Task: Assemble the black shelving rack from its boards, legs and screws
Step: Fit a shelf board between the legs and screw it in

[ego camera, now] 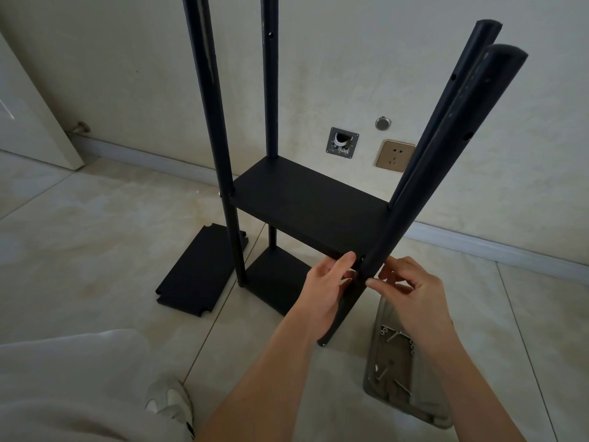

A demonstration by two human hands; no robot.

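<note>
Your left hand [322, 285] grips the upper board [306, 202]; your right hand [411, 288] pinches a screw [369, 280] at the near leg [424, 183]. The tray [382, 314] holds loose screws.

A half-built black rack [287, 199] stands on the tiled floor [95, 224] against a pale wall, four legs rising from it, with an upper board [306, 202] fixed between them and a lower board [277, 275] near the floor. The left hand [325, 282] holds the near right corner of the upper board, thumb on top. The right hand [411, 285] pinches a small screw [369, 280] against the near right leg [424, 186] at that corner. A loose board [194, 269] lies flat to the left. A grey tray [398, 362] of screws sits just right of the rack's foot.
</note>
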